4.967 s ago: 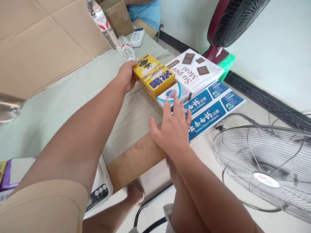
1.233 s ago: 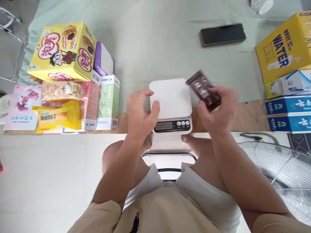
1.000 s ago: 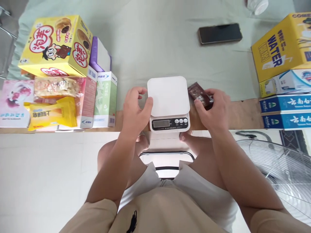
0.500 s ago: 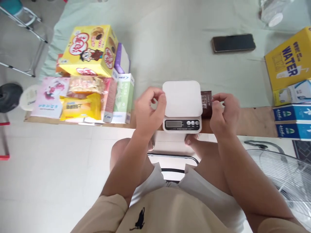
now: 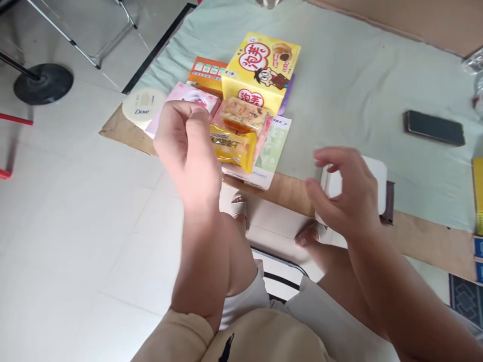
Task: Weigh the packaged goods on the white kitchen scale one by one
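Broadly, a counter (image 5: 350, 65) under pale green cloth fills the upper view, seen from above. The largest item on it is a yellow box (image 5: 260, 70), at the back of a tight cluster, probably so that lower goods in front are easier to reach. Just left of the yellow box is an orange box (image 5: 206, 73); in front of it and to its left is a pink box (image 5: 194, 95).

A white scale (image 5: 378, 173) is well right of the yellow box, near the counter's front edge, likely so that its top is accessible. The right hand (image 5: 343, 191) partly covers the scale, thumb and fingers wide apart, nothing seen between them; contact cannot be told. The left hand (image 5: 184, 146), forward and left of the yellow box, is narrow, thumb against curled fingers; whether it pinches something cannot be told.

A phone (image 5: 433, 128) lies far right of the yellow box. A yellow packet (image 5: 236, 149) lies in front of the yellow box, just right of the left hand, seemingly resting on boxes beneath. A brown packet (image 5: 388, 203) lies further right than the scale, close beside it.
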Available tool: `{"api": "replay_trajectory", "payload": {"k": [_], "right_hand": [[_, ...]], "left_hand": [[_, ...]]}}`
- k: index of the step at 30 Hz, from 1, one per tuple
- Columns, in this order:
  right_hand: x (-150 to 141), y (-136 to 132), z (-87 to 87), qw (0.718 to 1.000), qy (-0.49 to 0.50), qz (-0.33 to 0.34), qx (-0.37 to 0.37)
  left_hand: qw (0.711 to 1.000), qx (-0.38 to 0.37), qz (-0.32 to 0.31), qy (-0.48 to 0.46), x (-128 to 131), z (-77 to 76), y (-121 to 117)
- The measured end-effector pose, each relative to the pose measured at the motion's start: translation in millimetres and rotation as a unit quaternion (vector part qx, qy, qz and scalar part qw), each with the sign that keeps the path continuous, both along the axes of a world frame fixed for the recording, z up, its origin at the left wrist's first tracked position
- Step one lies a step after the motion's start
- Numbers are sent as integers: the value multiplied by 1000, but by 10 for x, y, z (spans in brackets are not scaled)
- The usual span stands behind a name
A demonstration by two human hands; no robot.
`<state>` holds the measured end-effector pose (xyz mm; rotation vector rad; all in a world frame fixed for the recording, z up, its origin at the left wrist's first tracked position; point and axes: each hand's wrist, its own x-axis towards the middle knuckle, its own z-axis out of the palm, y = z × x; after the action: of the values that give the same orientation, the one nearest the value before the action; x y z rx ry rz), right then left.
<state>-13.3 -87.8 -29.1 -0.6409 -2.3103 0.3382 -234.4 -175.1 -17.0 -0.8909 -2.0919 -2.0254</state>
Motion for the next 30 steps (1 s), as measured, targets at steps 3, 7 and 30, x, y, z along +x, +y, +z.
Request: {"api": "replay_trajectory", "payload": {"k": [3, 7, 30], "right_hand": [[-515, -96, 128, 996, -65, 56, -4], [-955, -155, 145, 984, -151, 85, -37], [1021, 471, -391, 971, 40, -231, 38]], "left_hand": [[998, -6, -27, -63, -32, 19, -44], [990, 17, -69, -119, -13, 82, -63], [978, 12, -197, 72, 998, -34, 206]]}}
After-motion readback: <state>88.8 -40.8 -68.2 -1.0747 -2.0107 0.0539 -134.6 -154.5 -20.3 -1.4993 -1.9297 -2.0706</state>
